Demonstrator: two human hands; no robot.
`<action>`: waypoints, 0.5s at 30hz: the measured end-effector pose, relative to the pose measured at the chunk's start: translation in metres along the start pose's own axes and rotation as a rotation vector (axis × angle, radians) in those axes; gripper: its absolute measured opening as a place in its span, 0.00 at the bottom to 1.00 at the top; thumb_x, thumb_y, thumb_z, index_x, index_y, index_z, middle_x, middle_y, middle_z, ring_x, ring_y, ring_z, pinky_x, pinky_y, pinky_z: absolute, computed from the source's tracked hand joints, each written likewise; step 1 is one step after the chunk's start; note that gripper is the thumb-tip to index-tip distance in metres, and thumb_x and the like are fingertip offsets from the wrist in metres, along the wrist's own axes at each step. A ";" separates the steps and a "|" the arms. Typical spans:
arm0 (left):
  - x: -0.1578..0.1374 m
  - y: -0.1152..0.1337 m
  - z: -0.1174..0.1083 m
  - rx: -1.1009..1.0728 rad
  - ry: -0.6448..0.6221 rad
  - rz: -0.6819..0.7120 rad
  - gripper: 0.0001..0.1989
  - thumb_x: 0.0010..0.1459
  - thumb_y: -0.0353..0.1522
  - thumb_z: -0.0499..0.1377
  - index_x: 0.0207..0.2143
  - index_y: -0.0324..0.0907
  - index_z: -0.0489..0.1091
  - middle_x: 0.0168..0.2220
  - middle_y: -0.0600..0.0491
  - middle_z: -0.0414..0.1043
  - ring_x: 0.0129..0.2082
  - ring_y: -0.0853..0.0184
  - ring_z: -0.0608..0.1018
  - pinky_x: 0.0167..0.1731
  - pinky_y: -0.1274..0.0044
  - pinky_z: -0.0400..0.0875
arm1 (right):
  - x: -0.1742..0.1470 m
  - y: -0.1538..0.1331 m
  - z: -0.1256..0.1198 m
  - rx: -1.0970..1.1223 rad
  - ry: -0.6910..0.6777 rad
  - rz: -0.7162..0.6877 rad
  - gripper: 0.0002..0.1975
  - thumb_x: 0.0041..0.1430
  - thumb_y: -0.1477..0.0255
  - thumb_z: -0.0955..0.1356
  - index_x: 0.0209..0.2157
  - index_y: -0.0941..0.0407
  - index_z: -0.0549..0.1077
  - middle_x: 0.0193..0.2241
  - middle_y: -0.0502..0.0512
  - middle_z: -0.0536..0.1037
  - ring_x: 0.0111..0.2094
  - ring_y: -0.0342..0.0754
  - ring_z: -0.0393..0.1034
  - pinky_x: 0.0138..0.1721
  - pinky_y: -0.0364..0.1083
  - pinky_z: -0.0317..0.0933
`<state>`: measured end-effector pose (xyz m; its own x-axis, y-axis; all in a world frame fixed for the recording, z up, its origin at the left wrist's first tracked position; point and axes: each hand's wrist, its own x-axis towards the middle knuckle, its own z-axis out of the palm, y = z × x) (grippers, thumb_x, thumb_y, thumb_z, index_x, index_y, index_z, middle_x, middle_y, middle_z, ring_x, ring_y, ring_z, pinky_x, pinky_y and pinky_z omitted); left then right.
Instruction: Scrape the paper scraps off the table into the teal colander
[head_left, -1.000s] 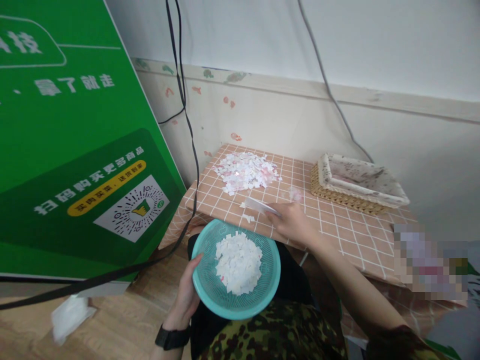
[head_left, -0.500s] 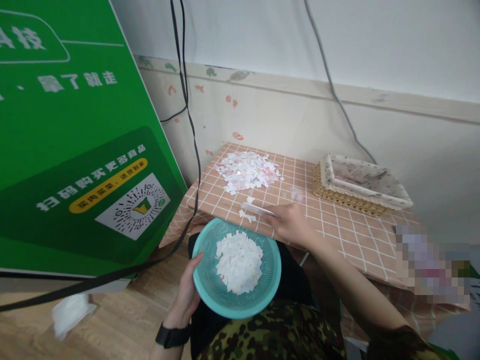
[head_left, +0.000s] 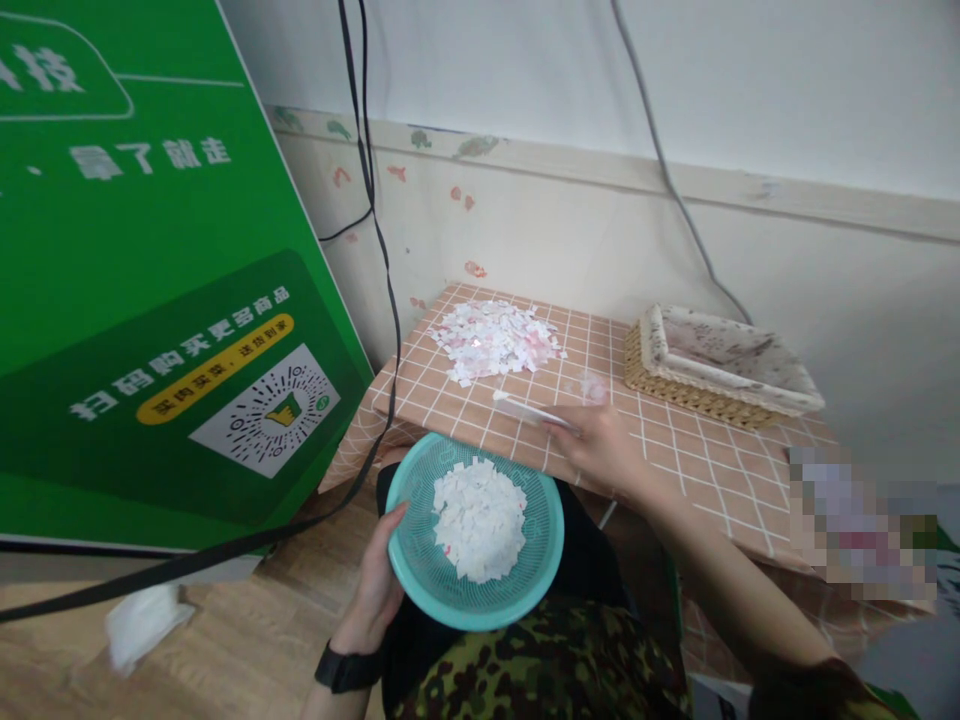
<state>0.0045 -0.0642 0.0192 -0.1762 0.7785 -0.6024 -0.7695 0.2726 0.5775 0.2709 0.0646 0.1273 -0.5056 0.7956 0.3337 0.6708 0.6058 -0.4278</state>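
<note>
A teal plastic strainer basket [head_left: 547, 565] rests on my lap, just below the table edge, with a heap of small white paper scraps [head_left: 480, 520] inside. My left hand [head_left: 380, 575] grips its left rim, thumb over the top. Above the table's front edge, my right hand [head_left: 600, 440] is closed around a thin, flat white strip [head_left: 536, 412] that points left. One pale scrap shows at the strip's tip; whether it touches the strip I cannot tell. Farther back on the checked tablecloth lies a wide pile of white and pinkish paper scraps [head_left: 495, 340].
At the table's right stands a cloth-lined wicker basket [head_left: 705, 390]. A green sign panel [head_left: 187, 230] fills the left side. A black cable [head_left: 388, 300] hangs before the table's left corner. A white crumpled bag [head_left: 146, 625] lies on the floor.
My right hand has shifted slightly right with the white strip. The few loose scraps by the table's front edge are gone from there. My left hand keeps its hold on the strainer basket.
</note>
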 end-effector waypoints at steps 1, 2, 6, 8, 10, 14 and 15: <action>0.000 0.000 0.000 -0.001 -0.005 0.000 0.12 0.48 0.32 0.63 0.36 0.36 0.76 0.31 0.48 0.80 0.34 0.58 0.80 0.41 0.69 0.73 | 0.005 0.006 0.000 -0.059 0.034 0.029 0.13 0.62 0.71 0.62 0.43 0.55 0.76 0.31 0.55 0.80 0.27 0.44 0.71 0.31 0.43 0.59; 0.000 0.000 0.000 0.000 -0.008 -0.003 0.12 0.49 0.32 0.63 0.36 0.36 0.76 0.31 0.48 0.80 0.34 0.57 0.80 0.42 0.68 0.73 | 0.010 0.012 0.001 -0.115 0.049 0.050 0.13 0.62 0.71 0.62 0.43 0.55 0.76 0.29 0.55 0.80 0.26 0.44 0.70 0.31 0.43 0.57; 0.001 0.001 0.000 -0.004 -0.001 -0.009 0.11 0.49 0.32 0.63 0.35 0.36 0.77 0.30 0.48 0.80 0.32 0.59 0.80 0.41 0.69 0.73 | 0.025 0.019 0.004 -0.229 0.001 0.076 0.13 0.62 0.69 0.62 0.40 0.55 0.77 0.25 0.54 0.78 0.23 0.44 0.68 0.27 0.42 0.53; 0.001 0.002 0.000 -0.012 -0.002 -0.006 0.10 0.49 0.32 0.63 0.35 0.36 0.77 0.30 0.48 0.80 0.31 0.60 0.80 0.39 0.70 0.73 | 0.027 0.016 0.004 -0.208 -0.037 0.065 0.13 0.62 0.70 0.62 0.41 0.54 0.77 0.25 0.54 0.78 0.23 0.43 0.68 0.26 0.42 0.53; 0.001 0.002 0.000 -0.022 -0.007 -0.006 0.09 0.50 0.31 0.63 0.34 0.36 0.77 0.31 0.48 0.80 0.30 0.61 0.80 0.38 0.72 0.74 | 0.027 0.012 0.003 -0.164 -0.068 0.048 0.13 0.63 0.70 0.62 0.43 0.53 0.77 0.27 0.53 0.79 0.23 0.43 0.68 0.27 0.41 0.54; 0.001 0.002 -0.001 -0.027 -0.005 -0.006 0.09 0.50 0.31 0.62 0.34 0.36 0.77 0.30 0.49 0.80 0.30 0.62 0.80 0.36 0.73 0.74 | 0.025 0.010 0.001 -0.096 -0.066 0.043 0.13 0.62 0.70 0.62 0.42 0.54 0.77 0.31 0.55 0.80 0.27 0.45 0.71 0.29 0.42 0.57; 0.001 0.001 -0.001 -0.025 -0.008 -0.008 0.09 0.50 0.31 0.63 0.34 0.36 0.77 0.30 0.49 0.80 0.30 0.61 0.80 0.37 0.73 0.74 | 0.024 0.010 0.000 -0.089 -0.063 0.041 0.13 0.62 0.71 0.62 0.42 0.54 0.77 0.31 0.55 0.81 0.27 0.45 0.71 0.30 0.42 0.58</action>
<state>0.0023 -0.0634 0.0186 -0.1652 0.7810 -0.6023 -0.7863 0.2644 0.5585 0.2651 0.0895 0.1310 -0.5079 0.8202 0.2632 0.7356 0.5720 -0.3629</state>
